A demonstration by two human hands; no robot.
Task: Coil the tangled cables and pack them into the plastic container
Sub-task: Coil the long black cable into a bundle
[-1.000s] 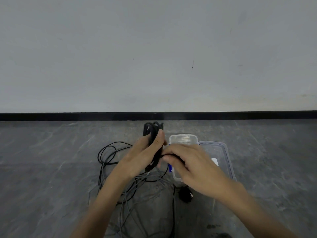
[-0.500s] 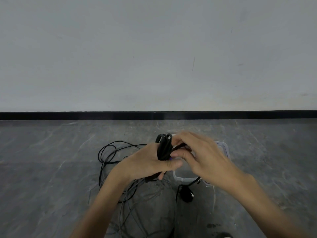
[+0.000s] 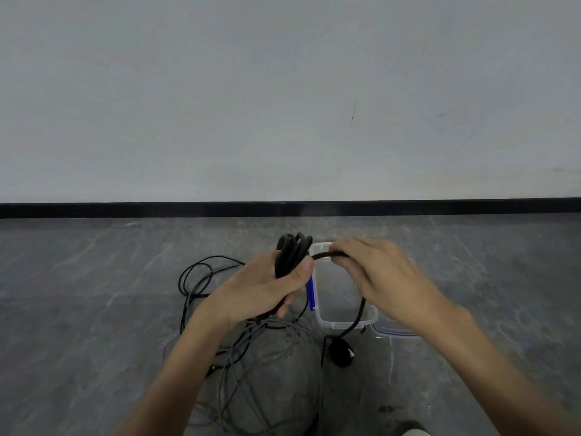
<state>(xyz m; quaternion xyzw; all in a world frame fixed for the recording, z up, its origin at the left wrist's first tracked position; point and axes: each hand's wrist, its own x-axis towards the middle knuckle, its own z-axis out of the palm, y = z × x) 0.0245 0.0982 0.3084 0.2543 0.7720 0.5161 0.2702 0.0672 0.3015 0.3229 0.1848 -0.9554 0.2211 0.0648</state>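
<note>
Left hand (image 3: 267, 287) clamps the black coil (image 3: 292, 251) upright while right hand (image 3: 374, 272) pinches the loose tail (image 3: 360, 313) (plug (image 3: 341, 357) dangling), seemingly to wrap it over the open plastic container (image 3: 342, 324).

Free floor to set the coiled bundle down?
Bare floor left of the loose cables, right of the lid, and between baseboard and container. Crowded: those cables below the left hand holding the coil, the plug by the container's near corner.

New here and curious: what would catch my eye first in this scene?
Mid-frame, the left hand grips a thick black cable coil while the right hand pinches its free strand. Below the right hand an open clear plastic container sits on the grey floor; a loose cable tangle sprawls under the left forearm.
</note>
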